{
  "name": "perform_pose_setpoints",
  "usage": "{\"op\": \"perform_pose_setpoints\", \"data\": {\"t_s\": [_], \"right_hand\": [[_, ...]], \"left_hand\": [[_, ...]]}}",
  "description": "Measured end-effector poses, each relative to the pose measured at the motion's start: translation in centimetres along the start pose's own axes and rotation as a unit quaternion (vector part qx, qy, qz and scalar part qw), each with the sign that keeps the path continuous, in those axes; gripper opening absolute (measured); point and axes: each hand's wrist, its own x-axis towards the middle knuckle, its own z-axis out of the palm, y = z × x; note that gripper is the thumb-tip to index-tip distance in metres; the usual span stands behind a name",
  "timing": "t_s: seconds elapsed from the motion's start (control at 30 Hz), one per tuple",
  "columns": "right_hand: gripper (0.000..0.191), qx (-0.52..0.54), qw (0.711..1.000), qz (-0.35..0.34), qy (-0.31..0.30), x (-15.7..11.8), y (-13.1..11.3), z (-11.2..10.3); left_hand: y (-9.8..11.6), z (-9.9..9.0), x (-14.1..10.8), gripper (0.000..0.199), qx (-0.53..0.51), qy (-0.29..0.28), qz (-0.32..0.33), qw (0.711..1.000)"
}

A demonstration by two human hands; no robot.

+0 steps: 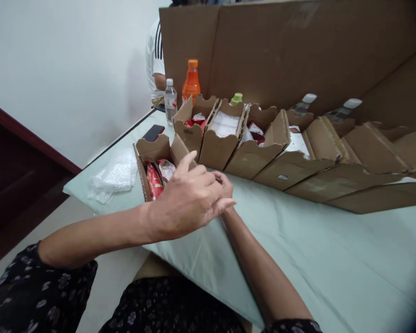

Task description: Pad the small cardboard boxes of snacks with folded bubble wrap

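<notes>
My left hand (190,199) crosses in front of my right hand, its back toward me and its fingers apart, with nothing seen in it. Behind it, my right hand (224,186) has curled fingers and is partly hidden; whether it holds anything does not show. Just beyond my left hand stands an open cardboard box (152,147) with a red packet (154,181) and a clear-and-red packet (166,170) inside. Part of that box is covered by my left hand. Sheets of bubble wrap (116,175) lie left of the box.
A row of cardboard boxes (217,150) runs rightward along the table (284,231). A phone (154,133), a water bottle (170,101) and an orange bottle (192,83) stand or lie at the back. A person's white sleeve (156,48) shows behind.
</notes>
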Motion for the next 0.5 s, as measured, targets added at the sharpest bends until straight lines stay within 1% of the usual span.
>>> {"op": "perform_pose_setpoints", "data": {"t_s": [0.03, 0.07, 0.1, 0.13, 0.17, 0.2, 0.23, 0.27, 0.3, 0.33, 0.37, 0.4, 0.43, 0.47, 0.5], "right_hand": [[0.031, -0.002, 1.0, 0.011, -0.001, -0.5, -0.5, -1.4], [0.032, -0.006, 1.0, 0.022, -0.004, -1.2, -1.1, -2.9], [0.033, -0.009, 0.999, 0.033, -0.009, -2.2, -1.7, -4.3], [0.033, -0.013, 0.999, 0.045, -0.019, -3.4, -2.3, -5.5], [0.033, -0.019, 0.998, 0.059, -0.034, -4.9, -2.8, -6.5], [0.033, -0.026, 0.996, 0.072, -0.054, -6.6, -3.3, -7.2], [0.034, -0.035, 0.993, 0.085, -0.077, -8.4, -3.7, -7.5], [0.036, -0.043, 0.99, 0.095, -0.097, -10.2, -4.0, -7.4], [0.041, -0.05, 0.987, 0.101, -0.113, -12.0, -4.3, -7.0], [0.046, -0.055, 0.986, 0.101, -0.122, -13.7, -4.4, -6.2], [0.053, -0.057, 0.986, 0.096, -0.125, -15.2, -4.5, -5.3], [0.059, -0.058, 0.987, 0.086, -0.123, -16.4, -4.5, -4.1], [0.065, -0.058, 0.989, 0.074, -0.117, -17.5, -4.5, -2.9], [0.069, -0.059, 0.99, 0.063, -0.108, -18.2, -4.4, -1.8], [0.071, -0.06, 0.992, 0.054, -0.096, -18.8, -4.4, -0.6]], "left_hand": [[0.4, -1.6, 0.0, 0.023, -0.046, 0.019, -0.007, 0.999], [0.2, -3.1, -0.4, 0.025, -0.079, 0.051, -0.038, 0.995], [-0.6, -4.2, -1.0, 0.027, -0.1, 0.099, -0.092, 0.986], [-1.8, -4.7, -1.9, 0.028, -0.112, 0.147, -0.158, 0.97], [-3.6, -4.7, -3.1, 0.024, -0.124, 0.196, -0.243, 0.942], [-5.6, -4.0, -4.4, 0.023, -0.14, 0.233, -0.322, 0.907], [-7.8, -2.7, -5.7, 0.024, -0.167, 0.27, -0.375, 0.871], [-9.9, -1.1, -6.9, 0.028, -0.208, 0.289, -0.417, 0.836], [-11.9, 0.8, -8.0, 0.031, -0.247, 0.285, -0.462, 0.802], [-13.5, 2.6, -8.9, 0.037, -0.264, 0.291, -0.502, 0.771], [-14.8, 4.3, -9.6, 0.042, -0.282, 0.275, -0.524, 0.755], [-15.7, 5.8, -10.1, 0.046, -0.285, 0.277, -0.531, 0.748], [-16.2, 6.9, -10.4, 0.049, -0.282, 0.274, -0.531, 0.75], [-16.4, 7.8, -10.6, 0.051, -0.273, 0.267, -0.522, 0.763], [-16.5, 8.4, -10.7, 0.052, -0.267, 0.264, -0.519, 0.768]]}}
